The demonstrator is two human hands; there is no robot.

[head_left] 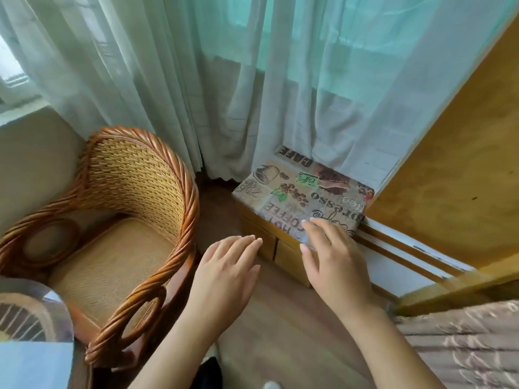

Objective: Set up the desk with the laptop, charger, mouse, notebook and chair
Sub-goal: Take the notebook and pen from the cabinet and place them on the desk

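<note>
A woven rattan chair (123, 220) with twisted brown arms stands at the left, its seat bare. My left hand (224, 276) hovers just right of the chair's arm, fingers spread, holding nothing. My right hand (334, 259) is stretched out over the near edge of a low wooden cabinet (283, 254), fingers apart and holding nothing. No laptop, charger, mouse or notebook is in view.
A coffee-print cloth (306, 192) covers the cabinet top. Sheer pale green curtains (224, 80) hang behind. A yellow wooden panel (449, 178) rises at the right, a patterned bedspread (463, 346) lies bottom right, and a glass-topped table edge (36, 332) sits bottom left.
</note>
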